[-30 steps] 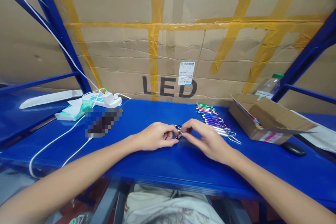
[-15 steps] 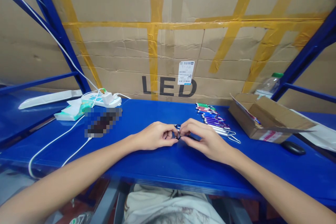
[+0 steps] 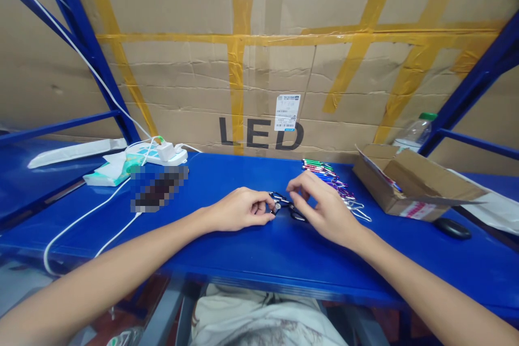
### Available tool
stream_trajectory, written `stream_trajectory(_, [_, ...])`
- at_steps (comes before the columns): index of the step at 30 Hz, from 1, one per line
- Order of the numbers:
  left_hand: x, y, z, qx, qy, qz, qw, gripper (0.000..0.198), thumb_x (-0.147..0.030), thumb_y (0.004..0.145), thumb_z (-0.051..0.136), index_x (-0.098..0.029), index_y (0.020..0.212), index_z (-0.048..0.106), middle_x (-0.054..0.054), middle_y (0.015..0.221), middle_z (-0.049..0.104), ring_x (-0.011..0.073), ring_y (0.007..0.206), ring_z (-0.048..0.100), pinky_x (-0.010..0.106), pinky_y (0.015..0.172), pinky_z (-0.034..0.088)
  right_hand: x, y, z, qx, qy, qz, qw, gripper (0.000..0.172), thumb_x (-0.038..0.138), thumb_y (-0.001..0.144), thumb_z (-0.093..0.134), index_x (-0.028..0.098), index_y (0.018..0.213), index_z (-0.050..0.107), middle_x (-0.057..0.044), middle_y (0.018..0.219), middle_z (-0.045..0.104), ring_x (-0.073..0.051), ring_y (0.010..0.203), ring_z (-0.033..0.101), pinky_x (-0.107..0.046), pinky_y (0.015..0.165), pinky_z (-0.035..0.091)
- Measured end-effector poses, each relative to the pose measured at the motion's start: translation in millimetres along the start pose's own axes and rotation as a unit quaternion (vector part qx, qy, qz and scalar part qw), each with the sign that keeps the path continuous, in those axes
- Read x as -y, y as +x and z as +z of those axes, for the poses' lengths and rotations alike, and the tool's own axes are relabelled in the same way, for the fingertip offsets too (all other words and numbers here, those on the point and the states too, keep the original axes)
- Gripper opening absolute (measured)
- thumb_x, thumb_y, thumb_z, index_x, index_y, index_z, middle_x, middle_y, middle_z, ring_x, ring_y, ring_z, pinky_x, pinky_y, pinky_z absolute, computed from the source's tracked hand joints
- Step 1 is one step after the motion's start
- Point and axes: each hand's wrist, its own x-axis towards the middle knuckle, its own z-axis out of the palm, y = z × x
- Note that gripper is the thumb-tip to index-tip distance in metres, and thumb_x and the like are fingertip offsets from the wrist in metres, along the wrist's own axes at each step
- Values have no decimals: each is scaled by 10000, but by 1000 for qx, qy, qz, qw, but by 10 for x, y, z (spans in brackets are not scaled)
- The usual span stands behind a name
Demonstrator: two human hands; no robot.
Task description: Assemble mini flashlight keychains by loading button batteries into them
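Note:
My left hand rests on the blue table with thumb and fingertips pinched on the near end of some small black-and-silver pieces. These look like thin metal sticks with black wire loops; their exact kind is hard to make out. Just to the right, my right hand has its thumb and curled fingers apart, with nothing seen in them. It hovers over the loop end and partly hides it. Behind the right hand lies a row of slim metallic sticks in green, red, blue, purple and silver, several with wire loops at the end.
An open cardboard box stands at the right, with a black mouse before it. At the left are a power strip, a tissue pack, a blurred-out dark object and white cables. A large carton walls off the back.
My right hand has let go of the black-and-silver pieces and moved up and right, its fingers parting. More of the pieces shows. My left hand stays where it was.

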Motion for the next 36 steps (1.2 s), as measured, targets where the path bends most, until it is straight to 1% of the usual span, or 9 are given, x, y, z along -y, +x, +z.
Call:
stream_trajectory(2, [-7,0,-9,2,0,-2,1000,214,-343,973,743,-165,1092,740,-46,722,637,99,641,568,203,654,424,-43,6,4,25,-52,40,998,102,187,1069,494,229,1091,584,-51,916,689,-215,787,624,-337,723,456])
stream_trajectory(5, [-11,-5,-18,2,2,-7,1000,216,-351,978,739,-166,1090,739,-44,729,643,102,650,576,205,659,428,-80,0,29,127,-138,62,980,88,168,1042,518,227,1050,584,-22,819,685,-224,741,626,-337,718,415])
stream_trajectory(8, [-12,-11,-20,1,11,-6,1000,205,-349,981,736,-170,1081,731,-43,735,648,105,657,583,208,669,434,-81,-20,66,196,-171,63,963,40,178,1028,576,217,1019,581,-45,877,699,-239,810,656,-334,743,420])
stream_trajectory(11, [-14,-12,-22,-2,17,-1,1000,205,-347,982,735,-175,1093,724,-43,742,654,109,663,590,210,673,437,-83,-39,88,218,-168,47,960,85,162,1029,590,218,971,565,-75,990,704,-245,898,665,-336,790,441])
stream_trajectory(15, [-15,-4,-27,-5,17,-2,1000,211,-359,987,730,-179,1096,720,-41,748,659,110,665,597,210,673,443,-118,-47,90,199,-152,68,966,66,158,1035,594,216,1057,569,-63,962,691,-244,886,655,-334,780,446])
stream_trajectory(21, [-17,-4,-30,-7,27,4,1000,220,-375,991,723,-184,1101,721,-36,757,666,114,668,603,215,675,449,-161,-52,89,200,-143,63,967,97,175,1045,588,222,966,560,-53,927,663,-235,834,625,-341,761,448])
stream_trajectory(25, [-10,-6,-29,-11,27,7,1000,229,-383,998,714,-184,1111,721,-35,756,666,116,669,604,217,675,447,-144,-33,85,117,-110,52,986,68,229,1082,538,237,1016,550,-62,995,671,-241,889,626,-351,791,472])
stream_trajectory(30, [-3,-4,-24,-8,26,8,1000,207,-364,1002,712,-180,1096,709,-31,785,661,117,685,596,223,687,449,-126,-2,68,12,-1,96,995,63,302,1087,559,243,1063,557,-46,990,689,-217,861,658,-340,777,509])
stream_trajectory(36, [-37,-13,-34,-34,67,38,996,165,-340,1001,688,-186,1058,696,22,953,659,149,806,606,255,760,468,-39,11,41,17,74,46,996,147,377,1085,608,238,1037,609,-30,927,697,-196,816,650,-317,764,535])
